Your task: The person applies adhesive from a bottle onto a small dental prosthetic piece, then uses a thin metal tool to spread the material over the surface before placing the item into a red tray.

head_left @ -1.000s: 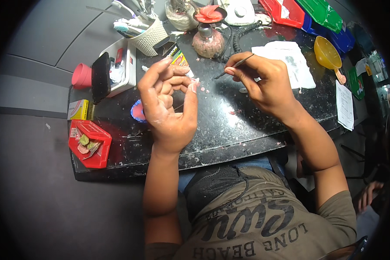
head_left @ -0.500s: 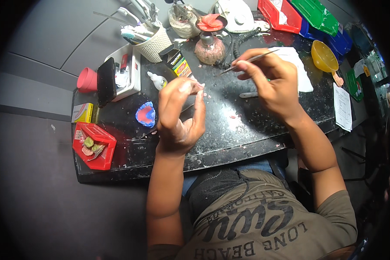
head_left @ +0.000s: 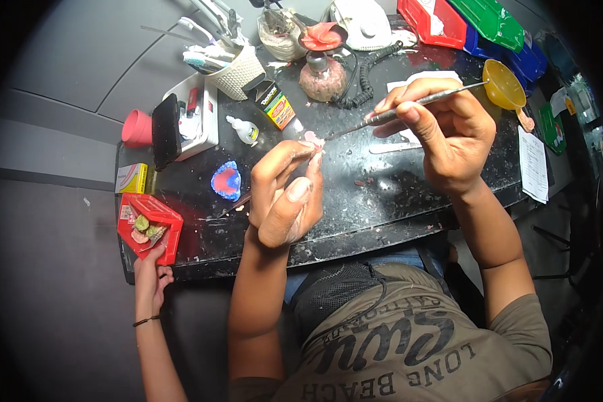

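Observation:
Between thumb and fingertips, my left hand [head_left: 289,191] pinches a small pink piece [head_left: 310,137], perhaps dental; the fingers partly cover it. My right hand [head_left: 459,137] grips a slim dark metal carving tool [head_left: 382,118] like a pen. The tool's tip points down-left and lies at or very close to the pink piece; contact cannot be made out. On the bench left of my left hand rests a blue-rimmed dental mould [head_left: 226,179] with a pink middle. A flat pale-handled tool [head_left: 390,148] lies behind and below my right hand.
Another person's hand [head_left: 151,271] touches the red bin [head_left: 172,224] at the bench's left corner. Behind stand a dropper bottle [head_left: 243,130], a box [head_left: 275,106], a basket of brushes [head_left: 238,77] and a burner [head_left: 323,77]. A yellow bowl [head_left: 502,86] sits far right.
My right hand has moved right, and the tool's tip has come down to the pink piece. My left hand has turned. Another person's hand has come in at the red bin.

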{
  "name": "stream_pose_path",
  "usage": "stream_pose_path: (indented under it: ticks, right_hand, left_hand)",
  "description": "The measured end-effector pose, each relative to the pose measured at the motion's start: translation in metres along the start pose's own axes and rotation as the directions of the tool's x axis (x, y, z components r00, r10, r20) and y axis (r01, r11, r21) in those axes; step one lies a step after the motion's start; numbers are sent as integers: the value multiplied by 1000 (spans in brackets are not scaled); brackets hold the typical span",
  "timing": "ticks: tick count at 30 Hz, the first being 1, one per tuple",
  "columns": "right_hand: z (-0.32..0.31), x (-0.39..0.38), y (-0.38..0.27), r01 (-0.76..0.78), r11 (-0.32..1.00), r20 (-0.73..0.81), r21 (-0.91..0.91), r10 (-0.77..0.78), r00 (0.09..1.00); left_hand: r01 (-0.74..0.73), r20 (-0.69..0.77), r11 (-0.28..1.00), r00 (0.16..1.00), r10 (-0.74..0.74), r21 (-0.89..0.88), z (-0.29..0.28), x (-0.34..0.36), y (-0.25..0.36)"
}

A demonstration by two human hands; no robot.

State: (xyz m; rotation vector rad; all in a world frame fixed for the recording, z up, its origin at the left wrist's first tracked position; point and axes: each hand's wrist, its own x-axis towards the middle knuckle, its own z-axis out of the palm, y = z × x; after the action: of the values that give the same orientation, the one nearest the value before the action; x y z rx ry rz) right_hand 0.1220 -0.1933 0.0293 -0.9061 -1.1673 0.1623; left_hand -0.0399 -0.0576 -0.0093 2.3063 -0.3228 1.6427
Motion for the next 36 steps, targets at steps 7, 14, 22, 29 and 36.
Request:
stream_pose_path:
  ticks: [7, 14, 22, 29, 36]
  right_hand:
    - [-2, -2, -1, -26, 999, 53, -46, 28, 998]
    - [-2, -1, 0, -9, 999, 65, -33, 11, 998]
    - [-2, -2, 1, 4, 1000, 48, 0, -4, 999]
    - [-1, 0, 17, -204, 915, -15, -347, 212, 977]
    - [1, -5, 39, -175, 839, 69, -516, 244, 967]
  left_hand:
    - [10, -2, 1000, 1000, -10, -8, 1, -1, 0]
    - [20, 6, 1000, 1000, -20, -3, 0, 0, 0]
    - [31, 20, 999, 999, -31, 10, -1, 1, 1]
    - [103, 5, 995, 995, -103, 13, -3, -2, -4]
    - [178, -54, 984, 983, -177, 4, -2, -2, -5]
